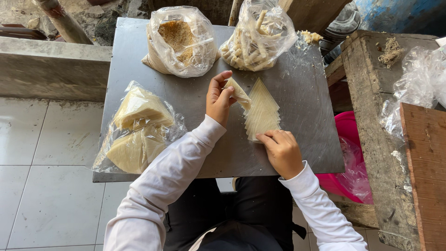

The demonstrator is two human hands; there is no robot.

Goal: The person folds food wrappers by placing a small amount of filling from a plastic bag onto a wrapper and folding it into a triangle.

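A fanned stack of pale triangular wrapper sheets (263, 111) lies on a grey metal table (302, 139). My left hand (219, 98) pinches one folded wrapper (239, 92) and lifts it off the stack's upper left side. Fingertips of my right hand (281, 149) press on the stack's lower right edge. Both arms wear white sleeves.
At the table's far edge stand a clear bag of brown crumbs (179, 42) and a clear bag of pale stick-shaped pieces (256, 39). A plastic bag of stacked wrappers (134, 132) lies at the left. At the right are a pink tub (348, 148) and a rough wooden bench (376, 116).
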